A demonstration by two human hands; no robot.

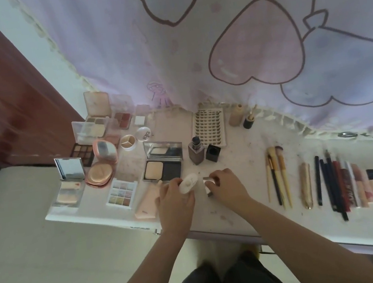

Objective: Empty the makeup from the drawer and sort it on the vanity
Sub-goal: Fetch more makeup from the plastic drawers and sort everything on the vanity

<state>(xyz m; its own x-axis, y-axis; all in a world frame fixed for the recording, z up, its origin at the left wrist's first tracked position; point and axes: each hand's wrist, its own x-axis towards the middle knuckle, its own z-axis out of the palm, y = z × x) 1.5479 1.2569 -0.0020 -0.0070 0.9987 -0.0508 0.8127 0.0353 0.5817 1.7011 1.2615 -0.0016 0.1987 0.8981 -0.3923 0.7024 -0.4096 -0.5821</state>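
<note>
Between the 2 hands, nothing: left hand (174,197) is gripping a white bottle (188,183), right hand (226,185) is pinching its silver cap (209,184), presumably uncapping for sorting.

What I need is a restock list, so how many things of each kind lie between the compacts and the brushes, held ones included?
Bottles: 3, brown square bottle, beige bottle, small dark bottle
Black cap: 1
Lash tray: 1
Pink tube: 1
Held: 2, white container in left hand, silver piece in right hand
Total: 8
</note>
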